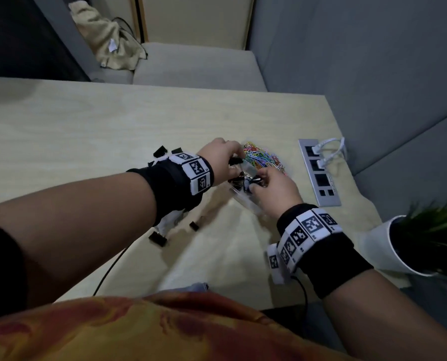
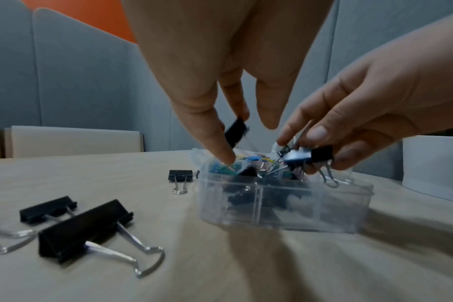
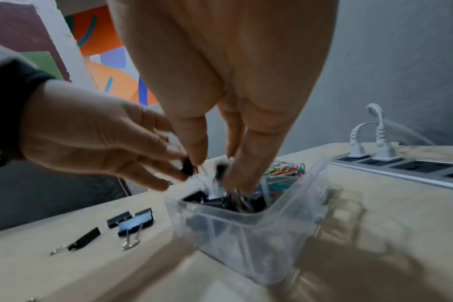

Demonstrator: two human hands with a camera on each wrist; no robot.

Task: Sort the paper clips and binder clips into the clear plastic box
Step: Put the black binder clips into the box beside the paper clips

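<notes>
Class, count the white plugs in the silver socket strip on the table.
2. Both sit at the far end of the silver socket strip: one white plug in the end socket, the other right beside it. None appears hidden.

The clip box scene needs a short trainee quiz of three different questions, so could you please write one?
1. True or false: the box has inner dividers.
2. What does the left hand pinch: (a) paper clip (b) binder clip (c) plug?
3. Fill in: loose binder clips still lie on the ___.

Key: 1 true; 2 b; 3 table. The right hand grips binder clips too.
</notes>
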